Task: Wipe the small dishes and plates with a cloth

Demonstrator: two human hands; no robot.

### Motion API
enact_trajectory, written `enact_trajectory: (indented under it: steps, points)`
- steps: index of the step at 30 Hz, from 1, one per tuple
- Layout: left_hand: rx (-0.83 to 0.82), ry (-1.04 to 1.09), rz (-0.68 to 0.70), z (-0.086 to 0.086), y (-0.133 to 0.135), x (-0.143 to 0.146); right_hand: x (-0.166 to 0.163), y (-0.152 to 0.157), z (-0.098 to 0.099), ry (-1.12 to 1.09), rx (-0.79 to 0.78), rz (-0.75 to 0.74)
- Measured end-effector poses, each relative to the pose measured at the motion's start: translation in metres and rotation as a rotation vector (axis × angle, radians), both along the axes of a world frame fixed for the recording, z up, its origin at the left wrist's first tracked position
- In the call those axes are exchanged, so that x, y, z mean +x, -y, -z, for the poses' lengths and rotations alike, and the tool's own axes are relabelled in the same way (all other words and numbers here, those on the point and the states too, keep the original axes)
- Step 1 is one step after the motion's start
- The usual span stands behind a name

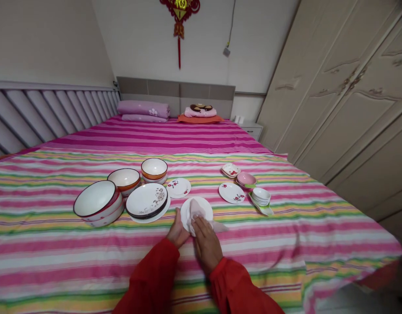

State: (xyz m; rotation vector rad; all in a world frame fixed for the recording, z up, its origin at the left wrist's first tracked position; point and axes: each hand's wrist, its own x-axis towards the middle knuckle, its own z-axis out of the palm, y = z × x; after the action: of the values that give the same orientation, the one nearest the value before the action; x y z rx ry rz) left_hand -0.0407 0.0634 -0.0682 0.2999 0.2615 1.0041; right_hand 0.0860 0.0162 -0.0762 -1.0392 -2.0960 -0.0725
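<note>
A small white plate is held above the striped bed sheet, in the middle of the head view. My left hand grips its left edge, thumb at the rim and the other fingers partly hidden. Over the plate's face my right hand presses a pale pink cloth, one corner of which trails off to the right. Just beyond the plate lies a flowered white plate. To the left is a stack of dark-rimmed plates on a larger white plate.
Stacked bowls stand on the left: a large one and two orange-banded ones. On the right are another flowered plate, a pink bowl, small white bowls and a square dish. Wardrobe doors flank the bed.
</note>
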Motion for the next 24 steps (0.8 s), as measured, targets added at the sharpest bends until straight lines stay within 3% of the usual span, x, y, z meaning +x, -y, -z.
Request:
enact_trajectory:
  steps: [6, 14, 20, 24]
  points:
    - [0.104, 0.046, -0.046, 0.005, -0.005, 0.003, 0.002, -0.025, -0.013, -0.096, -0.059, 0.099]
    - [0.069, 0.02, -0.044, 0.0, -0.002, 0.001, -0.018, -0.036, -0.031, 0.042, -0.148, -0.001]
    - [0.127, 0.037, -0.018, 0.009, -0.006, 0.003, 0.009, -0.03, -0.017, -0.12, -0.091, 0.144]
    - [0.053, -0.04, -0.036, 0.004, -0.002, 0.001, 0.004, -0.006, -0.003, -0.098, -0.066, 0.074]
